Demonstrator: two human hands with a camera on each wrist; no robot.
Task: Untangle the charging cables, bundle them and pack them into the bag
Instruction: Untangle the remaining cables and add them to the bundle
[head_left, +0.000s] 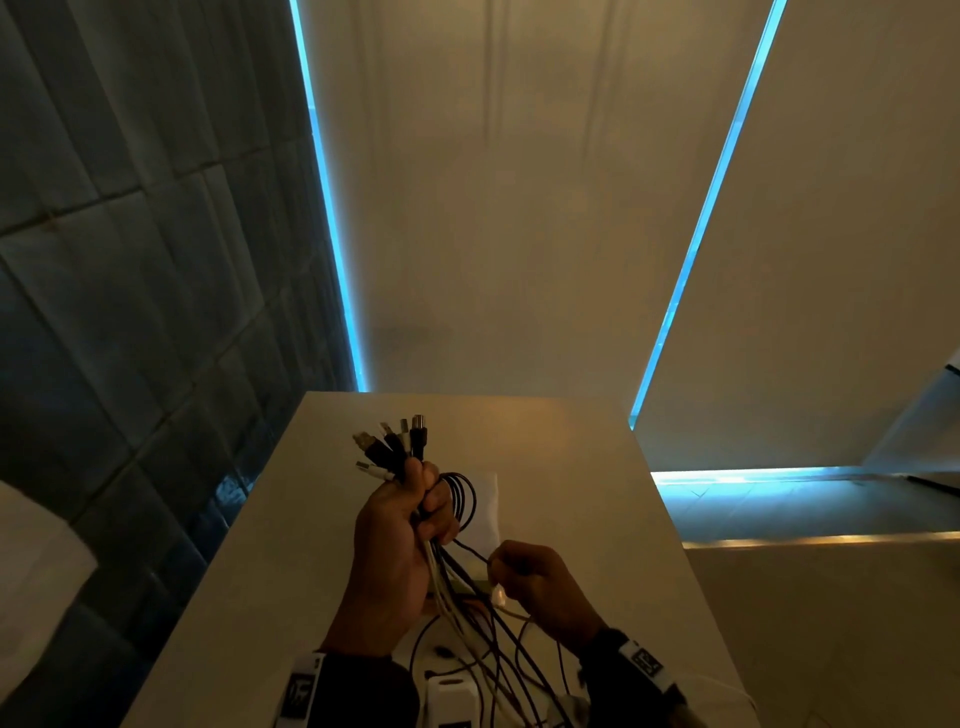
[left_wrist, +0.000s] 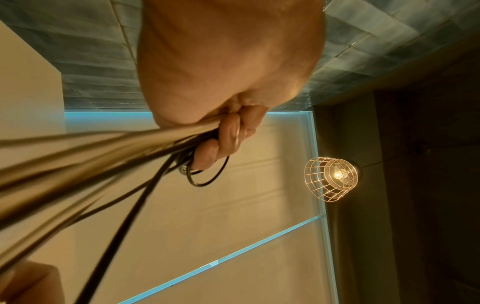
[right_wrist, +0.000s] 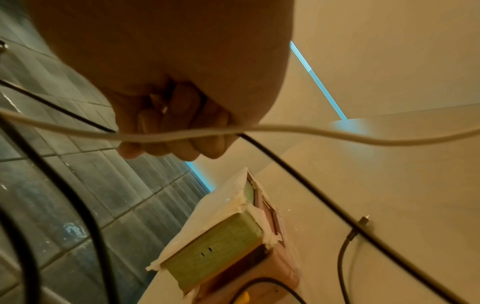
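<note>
My left hand (head_left: 410, 514) is raised over the white table (head_left: 571, 467) and grips a bundle of black and white charging cables (head_left: 452, 587). Their plugs (head_left: 395, 441) fan out above the fist, and a black loop (head_left: 462, 499) sticks out to the right. The cable tails hang down to the table. My right hand (head_left: 519, 571), lower right of it, pinches one thin black cable (head_left: 475, 552) running from the bundle. The left wrist view shows the left hand (left_wrist: 228, 139) curled round the bundle (left_wrist: 103, 156). In the right wrist view the right hand (right_wrist: 176, 127) holds the black cable (right_wrist: 298, 174), and a white cable (right_wrist: 337, 133) crosses in front.
A pale flat sheet or bag (head_left: 491, 506) lies on the table behind the hands. White blocks (head_left: 452, 696) sit at the near edge among loose cable. A taped box (right_wrist: 221, 246) and a loose plug (right_wrist: 363, 222) rest on the table. Tiled wall at the left.
</note>
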